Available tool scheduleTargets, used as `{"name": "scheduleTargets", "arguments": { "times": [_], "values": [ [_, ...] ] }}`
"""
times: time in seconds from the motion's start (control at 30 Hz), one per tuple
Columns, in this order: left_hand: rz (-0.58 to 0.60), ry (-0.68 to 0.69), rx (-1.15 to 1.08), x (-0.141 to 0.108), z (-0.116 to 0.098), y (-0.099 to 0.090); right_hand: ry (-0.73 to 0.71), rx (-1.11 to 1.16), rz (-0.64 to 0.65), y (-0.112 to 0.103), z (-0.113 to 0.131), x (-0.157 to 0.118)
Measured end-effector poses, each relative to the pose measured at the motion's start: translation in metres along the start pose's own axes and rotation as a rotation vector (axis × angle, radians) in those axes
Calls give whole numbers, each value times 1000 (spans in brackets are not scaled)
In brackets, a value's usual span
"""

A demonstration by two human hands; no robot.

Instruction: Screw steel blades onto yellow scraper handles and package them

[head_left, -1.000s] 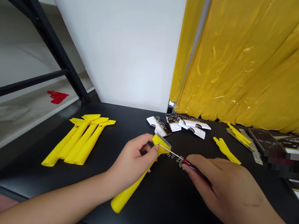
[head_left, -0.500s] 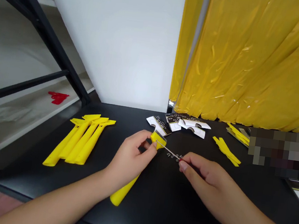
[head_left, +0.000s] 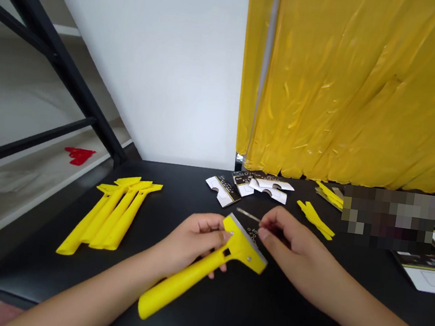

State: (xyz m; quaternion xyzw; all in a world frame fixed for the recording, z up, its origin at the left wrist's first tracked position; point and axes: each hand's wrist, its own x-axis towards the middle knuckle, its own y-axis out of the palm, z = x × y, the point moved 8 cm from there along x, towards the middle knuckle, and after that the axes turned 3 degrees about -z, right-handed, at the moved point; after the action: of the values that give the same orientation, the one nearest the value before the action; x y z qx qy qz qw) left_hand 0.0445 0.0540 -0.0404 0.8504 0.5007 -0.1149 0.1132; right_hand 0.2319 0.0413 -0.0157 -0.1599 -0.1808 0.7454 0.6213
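A yellow scraper (head_left: 190,277) with a metal blade along its wide head is held in my left hand (head_left: 201,238), thumb on the head near a screw. The head faces up and right, the handle points down and left. Between thumb and fingers of my right hand (head_left: 282,233) is a thin metal screwdriver (head_left: 248,215), its shaft pointing left, apart from the scraper; the fingers hide its handle. Small metal parts (head_left: 252,235) lie on the black table (head_left: 253,317) between the hands.
Several yellow scraper handles (head_left: 114,213) lie side by side on the left. Black and white cards (head_left: 224,190) are at the back, with yellow strips (head_left: 315,219) to their right. More cards (head_left: 427,276) lie far right. A black metal frame (head_left: 71,85) stands left.
The scraper has turned so its wide head shows flat to the camera. The screwdriver tip has come off the scraper's head. The whole view has shifted slightly.
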Motion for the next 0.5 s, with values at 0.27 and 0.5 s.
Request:
{"name": "scheduleTargets", "arguments": {
  "times": [0.27,0.5],
  "values": [
    [67,186,134,-8,-17,8,37,479,412,42,-3,1],
    [-355,423,849,10,-54,-30,204,702,369,40,-13,-1]
  ]
}}
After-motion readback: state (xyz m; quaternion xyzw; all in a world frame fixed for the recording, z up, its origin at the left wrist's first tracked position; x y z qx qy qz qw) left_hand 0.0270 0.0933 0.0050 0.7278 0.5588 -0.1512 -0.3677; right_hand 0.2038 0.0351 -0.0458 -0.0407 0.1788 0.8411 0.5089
